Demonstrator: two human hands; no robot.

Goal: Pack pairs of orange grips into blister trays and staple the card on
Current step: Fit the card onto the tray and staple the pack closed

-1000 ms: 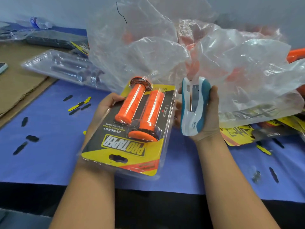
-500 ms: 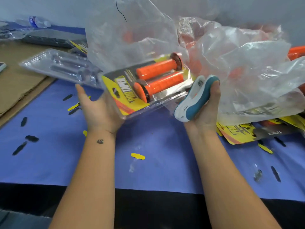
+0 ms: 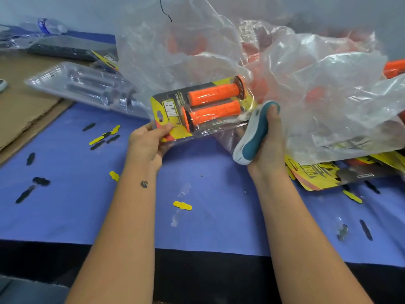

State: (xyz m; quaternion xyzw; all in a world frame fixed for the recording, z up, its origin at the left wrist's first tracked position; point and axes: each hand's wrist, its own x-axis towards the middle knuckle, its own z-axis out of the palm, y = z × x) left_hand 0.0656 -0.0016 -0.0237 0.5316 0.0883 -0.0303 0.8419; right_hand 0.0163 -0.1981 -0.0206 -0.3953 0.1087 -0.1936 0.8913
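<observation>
Since 0.5 s ago the pack (image 3: pixel 203 110) has dropped lower and turned flatter, and my left hand (image 3: pixel 149 143) has gone from a flat palm under it to pinching its yellow card corner, thumb on top. Both orange grips (image 3: pixel 213 102) lie side by side in the blister, held above the blue mat (image 3: pixel 65 194). Right hand (image 3: pixel 268 145) wraps the white/teal stapler (image 3: pixel 252 132), nose at the pack's right edge. Clear bags (image 3: pixel 295 84) behind; empty trays (image 3: pixel 87 86) back-left; cards (image 3: pixel 317 174) at right.
</observation>
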